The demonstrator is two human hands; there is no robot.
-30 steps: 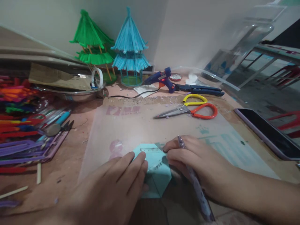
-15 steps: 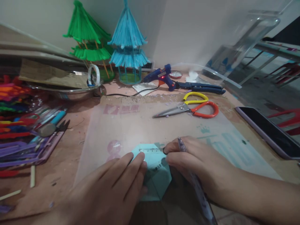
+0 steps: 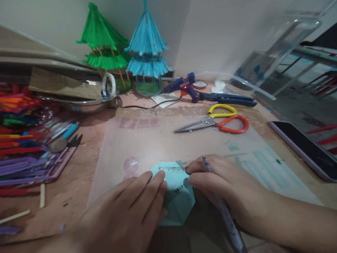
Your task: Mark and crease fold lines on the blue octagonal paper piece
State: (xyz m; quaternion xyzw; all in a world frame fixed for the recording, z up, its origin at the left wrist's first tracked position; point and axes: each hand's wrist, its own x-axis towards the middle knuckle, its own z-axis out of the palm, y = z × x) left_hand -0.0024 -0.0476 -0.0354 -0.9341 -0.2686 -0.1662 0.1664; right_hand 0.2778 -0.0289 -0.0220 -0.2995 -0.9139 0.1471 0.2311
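Note:
My left hand point(image 3: 131, 207) lies flat, fingers stretched out, pressing down on a light blue paper polygon point(image 3: 179, 196) at the near edge of the table. A small clear ruler or protractor point(image 3: 172, 170) rests across the paper's top edge. My right hand point(image 3: 223, 189) is closed around a pen point(image 3: 223, 211), which runs from between the fingers back toward me. Its fingertips touch the right side of the paper, beside the ruler.
The paper lies on a translucent plastic sheet point(image 3: 147, 140). Behind it are yellow-and-orange scissors point(image 3: 213, 123), a blue glue gun point(image 3: 184, 86), green point(image 3: 104, 42) and blue point(image 3: 147, 45) stick pagodas, and a metal bowl point(image 3: 79, 102). Coloured sticks point(image 3: 21, 147) fill the left; a phone point(image 3: 305, 147) lies right.
Both hands stay on the blue paper almost unmoved. The view has shifted slightly, nothing else on the table has moved.

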